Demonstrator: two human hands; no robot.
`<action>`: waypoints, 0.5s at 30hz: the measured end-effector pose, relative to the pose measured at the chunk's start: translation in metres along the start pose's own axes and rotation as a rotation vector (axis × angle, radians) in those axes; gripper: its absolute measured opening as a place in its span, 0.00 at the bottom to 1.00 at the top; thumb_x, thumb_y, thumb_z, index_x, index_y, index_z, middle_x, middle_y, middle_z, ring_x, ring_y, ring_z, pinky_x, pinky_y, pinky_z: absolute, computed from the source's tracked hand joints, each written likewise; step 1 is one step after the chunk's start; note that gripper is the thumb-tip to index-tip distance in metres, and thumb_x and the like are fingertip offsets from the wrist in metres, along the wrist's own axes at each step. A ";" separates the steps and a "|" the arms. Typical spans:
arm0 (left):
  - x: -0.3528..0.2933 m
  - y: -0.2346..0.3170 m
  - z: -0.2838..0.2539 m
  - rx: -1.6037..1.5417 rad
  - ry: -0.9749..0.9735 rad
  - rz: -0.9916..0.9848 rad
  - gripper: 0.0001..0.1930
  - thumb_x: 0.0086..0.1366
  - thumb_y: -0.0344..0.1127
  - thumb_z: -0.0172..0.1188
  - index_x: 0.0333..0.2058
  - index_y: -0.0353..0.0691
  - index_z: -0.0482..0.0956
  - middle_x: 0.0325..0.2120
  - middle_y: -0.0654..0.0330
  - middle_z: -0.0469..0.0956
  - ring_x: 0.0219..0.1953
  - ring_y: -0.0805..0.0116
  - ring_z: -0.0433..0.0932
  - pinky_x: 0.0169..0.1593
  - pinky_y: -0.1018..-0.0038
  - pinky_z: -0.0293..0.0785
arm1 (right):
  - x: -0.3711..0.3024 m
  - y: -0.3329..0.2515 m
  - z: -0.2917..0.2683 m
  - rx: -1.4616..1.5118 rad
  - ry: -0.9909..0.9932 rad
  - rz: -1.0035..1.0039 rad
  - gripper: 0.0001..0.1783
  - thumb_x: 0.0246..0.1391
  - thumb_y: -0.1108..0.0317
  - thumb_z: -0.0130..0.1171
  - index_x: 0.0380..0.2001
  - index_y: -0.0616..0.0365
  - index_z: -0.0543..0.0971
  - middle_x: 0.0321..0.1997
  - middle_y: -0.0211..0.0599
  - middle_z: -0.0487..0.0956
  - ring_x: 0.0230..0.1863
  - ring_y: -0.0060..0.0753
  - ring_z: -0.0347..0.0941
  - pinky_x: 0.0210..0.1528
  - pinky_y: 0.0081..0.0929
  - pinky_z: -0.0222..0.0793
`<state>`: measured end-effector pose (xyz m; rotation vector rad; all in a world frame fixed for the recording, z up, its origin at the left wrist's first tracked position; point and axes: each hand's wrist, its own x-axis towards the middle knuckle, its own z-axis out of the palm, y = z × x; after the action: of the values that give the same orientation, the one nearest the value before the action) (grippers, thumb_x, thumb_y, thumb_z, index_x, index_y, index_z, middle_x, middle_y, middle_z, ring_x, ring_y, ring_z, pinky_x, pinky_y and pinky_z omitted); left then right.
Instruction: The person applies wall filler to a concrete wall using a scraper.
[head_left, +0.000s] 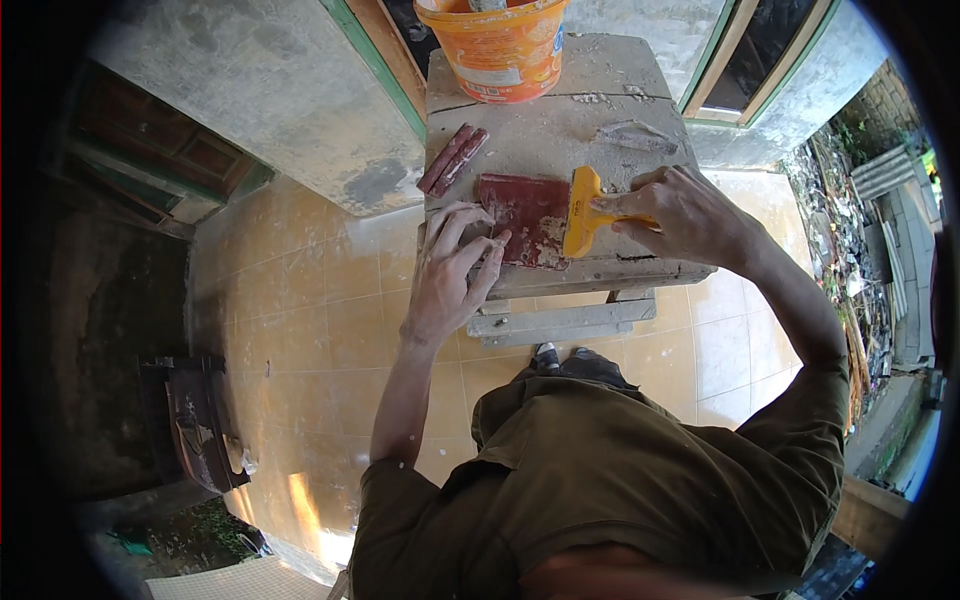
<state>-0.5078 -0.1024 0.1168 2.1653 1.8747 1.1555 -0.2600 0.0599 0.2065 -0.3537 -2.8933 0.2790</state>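
Note:
A dark red flat piece (520, 212) with pale filler smeared on it lies on a dusty wooden work table (560, 130). My left hand (452, 270) rests at the table's near left edge, fingertips pressing the red piece's left side. My right hand (675, 212) grips the handle of a yellow plastic scraper (580, 212), whose blade lies on the right part of the red piece. Two narrow red strips (452, 160) lie side by side farther back on the table's left.
An orange plastic bucket (497, 45) stands at the table's far end. A grey lump of filler (637, 135) lies on the table's right. Beige floor tiles (310, 310) surround the table; a dark object (200, 420) sits at lower left, rubble (850, 230) at right.

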 end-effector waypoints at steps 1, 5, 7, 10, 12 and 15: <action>0.001 0.000 0.000 0.000 -0.002 0.002 0.10 0.63 0.34 0.60 0.31 0.32 0.82 0.45 0.55 0.73 0.57 0.54 0.67 0.60 0.59 0.65 | 0.002 0.001 0.003 0.001 0.002 0.002 0.08 0.54 0.70 0.63 0.36 0.63 0.84 0.23 0.42 0.80 0.24 0.40 0.77 0.36 0.38 0.75; -0.001 -0.001 0.000 -0.003 0.017 -0.001 0.09 0.63 0.33 0.60 0.30 0.32 0.82 0.45 0.54 0.73 0.56 0.53 0.68 0.60 0.58 0.63 | 0.004 0.001 0.008 0.032 -0.043 0.025 0.09 0.54 0.70 0.63 0.37 0.63 0.84 0.24 0.42 0.80 0.23 0.39 0.77 0.35 0.36 0.76; -0.001 -0.001 -0.001 0.013 0.000 -0.009 0.10 0.63 0.34 0.60 0.31 0.32 0.83 0.45 0.55 0.73 0.57 0.54 0.67 0.60 0.59 0.64 | 0.006 -0.002 0.006 0.038 -0.051 0.032 0.10 0.54 0.70 0.63 0.38 0.63 0.84 0.24 0.42 0.81 0.23 0.38 0.77 0.34 0.36 0.76; 0.000 0.000 0.000 0.008 -0.010 -0.006 0.10 0.63 0.34 0.60 0.32 0.32 0.83 0.45 0.55 0.73 0.57 0.54 0.67 0.60 0.59 0.64 | 0.010 -0.003 0.006 0.117 -0.280 0.286 0.16 0.56 0.66 0.63 0.49 0.54 0.82 0.30 0.42 0.83 0.33 0.36 0.79 0.43 0.38 0.73; -0.002 0.000 0.000 0.018 -0.004 0.016 0.09 0.62 0.34 0.60 0.32 0.32 0.83 0.45 0.55 0.73 0.56 0.54 0.68 0.60 0.59 0.65 | 0.005 0.001 0.012 0.036 -0.066 0.025 0.16 0.57 0.68 0.62 0.49 0.54 0.82 0.27 0.43 0.82 0.26 0.36 0.78 0.36 0.37 0.74; -0.002 0.003 0.003 0.012 -0.004 -0.001 0.09 0.62 0.33 0.60 0.32 0.32 0.83 0.45 0.55 0.73 0.56 0.54 0.68 0.59 0.59 0.65 | -0.001 0.002 0.003 0.058 -0.165 0.102 0.16 0.57 0.68 0.62 0.50 0.54 0.82 0.28 0.42 0.82 0.24 0.36 0.78 0.36 0.38 0.74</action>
<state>-0.5035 -0.1044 0.1153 2.1713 1.8858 1.1421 -0.2593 0.0614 0.2027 -0.4909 -3.0252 0.4266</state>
